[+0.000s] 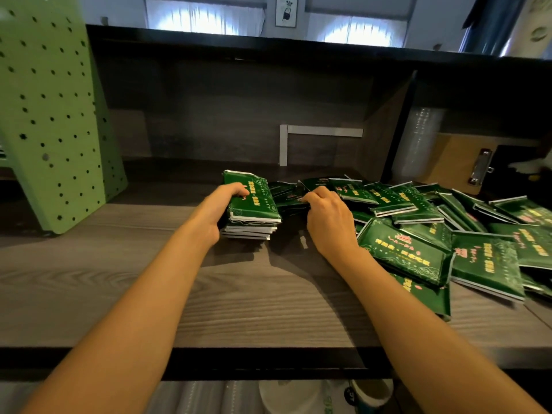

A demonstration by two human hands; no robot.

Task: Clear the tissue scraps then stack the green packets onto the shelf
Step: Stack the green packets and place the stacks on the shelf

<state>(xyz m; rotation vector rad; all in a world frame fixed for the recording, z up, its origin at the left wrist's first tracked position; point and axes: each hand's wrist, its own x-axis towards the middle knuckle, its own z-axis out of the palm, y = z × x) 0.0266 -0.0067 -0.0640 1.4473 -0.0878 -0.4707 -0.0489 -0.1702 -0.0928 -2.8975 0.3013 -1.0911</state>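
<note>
A neat stack of green packets with yellow print stands on the grey wood shelf near its middle. My left hand grips the stack's left side, thumb on the top packet. My right hand has its fingers curled on a dark packet just right of the stack. A loose pile of green packets spreads over the shelf's right half. No tissue scraps show.
A green perforated metal panel stands on the shelf at the left. A wooden divider rises behind the pile, with a clipboard beyond it. An L-shaped metal strip sits on the back wall. Below the shelf edge are cups.
</note>
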